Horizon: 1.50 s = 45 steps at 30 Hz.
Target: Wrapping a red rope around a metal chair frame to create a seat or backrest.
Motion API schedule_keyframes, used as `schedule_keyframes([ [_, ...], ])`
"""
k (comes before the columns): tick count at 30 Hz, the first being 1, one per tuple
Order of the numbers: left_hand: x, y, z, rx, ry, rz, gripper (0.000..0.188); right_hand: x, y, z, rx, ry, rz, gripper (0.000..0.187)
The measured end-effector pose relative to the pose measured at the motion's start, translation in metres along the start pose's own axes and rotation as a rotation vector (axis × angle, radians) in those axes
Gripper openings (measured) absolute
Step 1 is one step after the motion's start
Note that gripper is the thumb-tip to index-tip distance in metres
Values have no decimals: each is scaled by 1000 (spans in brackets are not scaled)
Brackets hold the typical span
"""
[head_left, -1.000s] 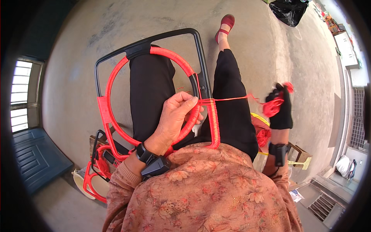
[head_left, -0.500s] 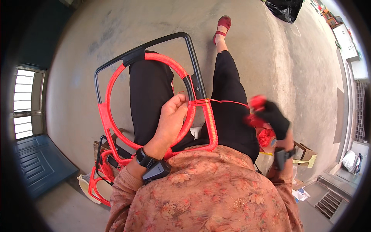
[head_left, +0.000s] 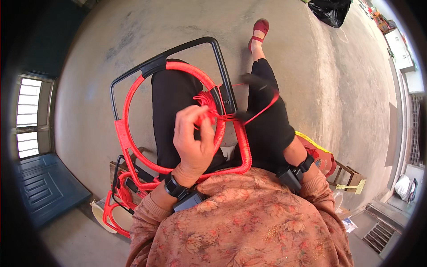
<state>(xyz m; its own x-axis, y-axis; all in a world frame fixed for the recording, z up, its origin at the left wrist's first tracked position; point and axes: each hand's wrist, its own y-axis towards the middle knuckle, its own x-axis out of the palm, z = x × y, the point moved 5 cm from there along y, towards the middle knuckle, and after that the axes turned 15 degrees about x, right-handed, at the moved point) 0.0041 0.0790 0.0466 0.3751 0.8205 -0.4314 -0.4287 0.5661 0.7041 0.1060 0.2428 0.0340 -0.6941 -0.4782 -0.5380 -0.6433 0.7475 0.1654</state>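
Over the left thigh point(head_left: 168, 127) lies the red-wrapped frame point(head_left: 218, 139), long axis roughly along it, bare black end pointing forward. Above that thigh, the left hand point(head_left: 192, 141) pinches a red cord bundle point(head_left: 205, 102); right of it, the gloved right hand point(head_left: 267, 115) is blurred, grip indeterminable.
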Motion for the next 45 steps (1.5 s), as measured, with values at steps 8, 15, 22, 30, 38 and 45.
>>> schedule_keyframes([
  [8, 9, -9, -10, -181, -242, 0, 17, -7, -4, -3, 304, 206, -151, 19],
  [15, 35, -27, -31, -778, -668, -254, 14, -81, -24, 71, 249, -232, -266, 17],
  [22, 40, -33, -30, -991, -911, -290, 35, -207, -55, 243, 703, 1053, 212, 43],
  [30, 40, -34, -29, -1016, -1015, -134, 29, -248, -82, 304, 664, 1304, 473, 62],
  [38, 45, -38, -32, -1018, -1037, -161, 22, -63, -48, 91, 462, 414, -223, 28],
  [45, 44, -26, -27, -1049, -1042, -99, 25, 14, -48, 98, 849, 684, -666, 32],
])
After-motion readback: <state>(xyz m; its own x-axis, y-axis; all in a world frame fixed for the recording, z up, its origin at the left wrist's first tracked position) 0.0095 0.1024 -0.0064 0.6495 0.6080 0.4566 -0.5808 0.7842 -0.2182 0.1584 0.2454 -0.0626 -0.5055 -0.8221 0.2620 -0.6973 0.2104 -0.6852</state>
